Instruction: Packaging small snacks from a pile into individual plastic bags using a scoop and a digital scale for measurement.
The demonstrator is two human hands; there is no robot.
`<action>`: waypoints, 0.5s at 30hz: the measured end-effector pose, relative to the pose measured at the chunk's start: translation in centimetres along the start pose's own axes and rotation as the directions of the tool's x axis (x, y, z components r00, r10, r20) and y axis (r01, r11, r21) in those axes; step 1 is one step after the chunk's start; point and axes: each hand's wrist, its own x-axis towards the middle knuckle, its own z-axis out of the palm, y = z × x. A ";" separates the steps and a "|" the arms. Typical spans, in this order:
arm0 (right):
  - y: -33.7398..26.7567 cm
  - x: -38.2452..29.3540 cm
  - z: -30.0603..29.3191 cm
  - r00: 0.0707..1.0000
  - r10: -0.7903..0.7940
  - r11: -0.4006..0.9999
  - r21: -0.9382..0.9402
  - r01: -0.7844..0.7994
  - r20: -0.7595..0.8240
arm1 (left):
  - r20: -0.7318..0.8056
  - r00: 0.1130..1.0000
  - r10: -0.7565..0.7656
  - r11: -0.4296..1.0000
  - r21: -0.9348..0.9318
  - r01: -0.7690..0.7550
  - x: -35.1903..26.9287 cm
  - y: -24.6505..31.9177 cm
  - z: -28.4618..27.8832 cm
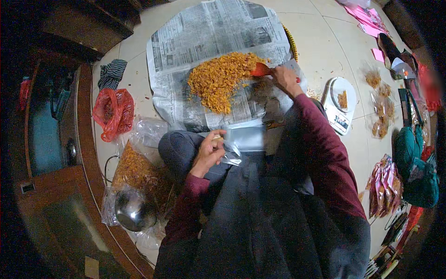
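My right hand (286,80) grips a red plastic spoon (260,70), its bowl at the right edge of a heap of orange-brown fried flakes (223,78). The heap lies on newspaper sheets (174,52) spread over a round woven tray (291,43). Lower left of the heap, my left hand (210,153) holds a small clear plastic bag (231,153) between thumb and fingers. Beside it, in front of my lap, lies a blurred stack of clear bags (245,136).
Right of my knee, a white digital scale (338,115) bears a filled packet. Filled clear packets (381,108) lie further right. At left are a red plastic bag (113,111), a large bag of flakes (134,167) and a metal bowl (134,210).
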 end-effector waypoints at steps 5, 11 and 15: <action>0.0 1.1 3.9 0.989 0.108 0.989 0.110 -0.097 -0.098 | 0.036 0.996 0.088 0.872 0.480 -0.094 0.1 2.1 0.2; 4.5 1.1 5.2 0.990 0.137 0.931 0.338 -0.138 0.029 | -0.170 0.785 0.595 0.538 0.810 -0.233 1.5 4.6 -0.3; 0.7 1.0 1.5 0.991 0.062 0.825 0.553 -0.116 0.116 | -0.272 0.752 0.600 0.546 0.826 -0.137 2.3 6.7 -1.1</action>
